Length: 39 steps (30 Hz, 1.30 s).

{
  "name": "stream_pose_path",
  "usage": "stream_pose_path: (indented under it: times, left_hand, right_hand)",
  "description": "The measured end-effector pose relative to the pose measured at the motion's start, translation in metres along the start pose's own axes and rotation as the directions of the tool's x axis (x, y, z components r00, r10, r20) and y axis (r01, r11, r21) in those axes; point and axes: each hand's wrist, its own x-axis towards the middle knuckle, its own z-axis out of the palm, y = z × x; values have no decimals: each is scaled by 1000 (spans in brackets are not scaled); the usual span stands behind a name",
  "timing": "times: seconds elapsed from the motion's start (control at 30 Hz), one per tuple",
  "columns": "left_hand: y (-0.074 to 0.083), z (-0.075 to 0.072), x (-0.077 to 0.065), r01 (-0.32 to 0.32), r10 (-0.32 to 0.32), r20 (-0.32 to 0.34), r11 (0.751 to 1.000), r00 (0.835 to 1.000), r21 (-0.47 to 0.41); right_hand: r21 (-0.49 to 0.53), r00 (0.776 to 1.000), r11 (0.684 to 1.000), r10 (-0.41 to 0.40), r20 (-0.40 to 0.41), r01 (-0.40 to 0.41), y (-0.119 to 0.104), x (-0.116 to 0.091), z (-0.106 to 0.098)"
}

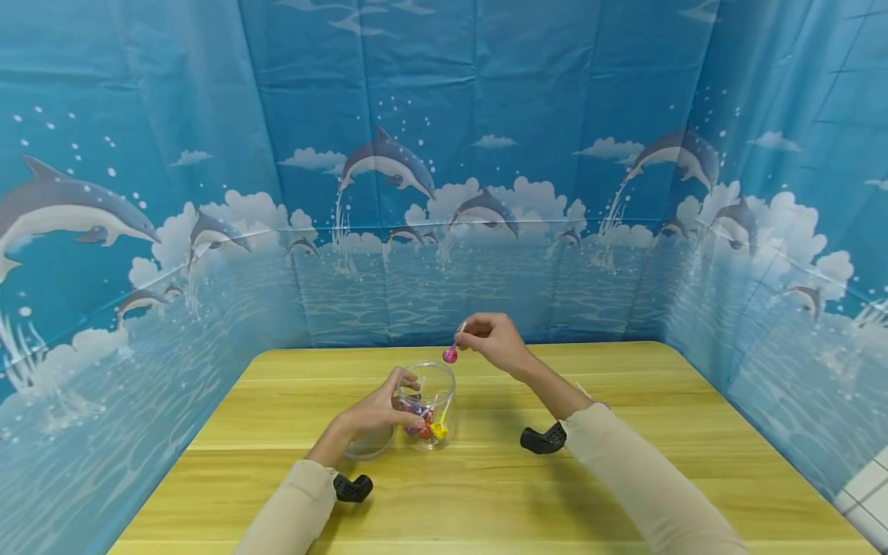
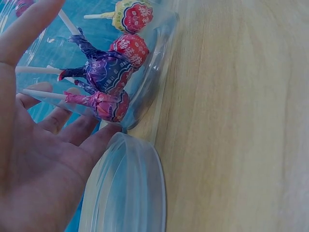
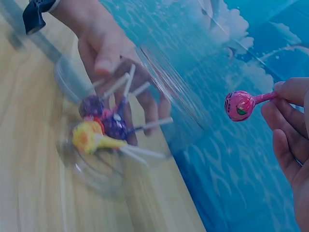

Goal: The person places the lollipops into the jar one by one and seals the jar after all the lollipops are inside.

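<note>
My left hand (image 1: 385, 408) holds a clear plastic jar (image 1: 426, 374) standing on the table, with thumb and fingers around its side. Wrapped lollipops in yellow, red, purple and pink lie inside, among them a purple lollipop (image 2: 108, 72) and a yellow lollipop (image 3: 87, 137), their white sticks leaning upward. Above and just right of the jar's open rim, my right hand (image 1: 496, 343) pinches a pink lollipop (image 3: 240, 106) by its stick, the candy end hanging down. Beside the jar, below my left hand, lies a clear round lid (image 2: 128, 188).
The wooden table (image 1: 479, 493) carries these things. Partly hidden behind my right forearm is a white stick (image 1: 584, 391) with a purple bit near it. A blue dolphin-print curtain (image 1: 486, 285) hangs behind the table and along its sides.
</note>
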Motion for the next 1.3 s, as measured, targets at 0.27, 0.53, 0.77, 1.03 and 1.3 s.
stream_pose_path:
  times: [0.27,0.53,0.77,1.03,1.3]
  left_hand:
    - [0,0,0,-2,2,4,1000,1000,5]
    - [1,0,-1,1,-1,9,1000,1000,-1]
    - [1,1,-1,11,-11,7,1000,1000,-16]
    - [1,-1,-1,9,-9,14,1000,1000,-15]
    - [1,-1,-1,1,-1,20,1000,1000,-9]
  right_hand:
    - [-85,993,995,-41,112,51,4,12,26]
    - [-228,978,969,-44,203,91,12,16,42]
    - [-309,958,935,-88,272,174,10,19,52]
    - [-329,953,924,-98,288,194,12,21,53]
    - [-304,954,930,-126,271,209,9,16,43]
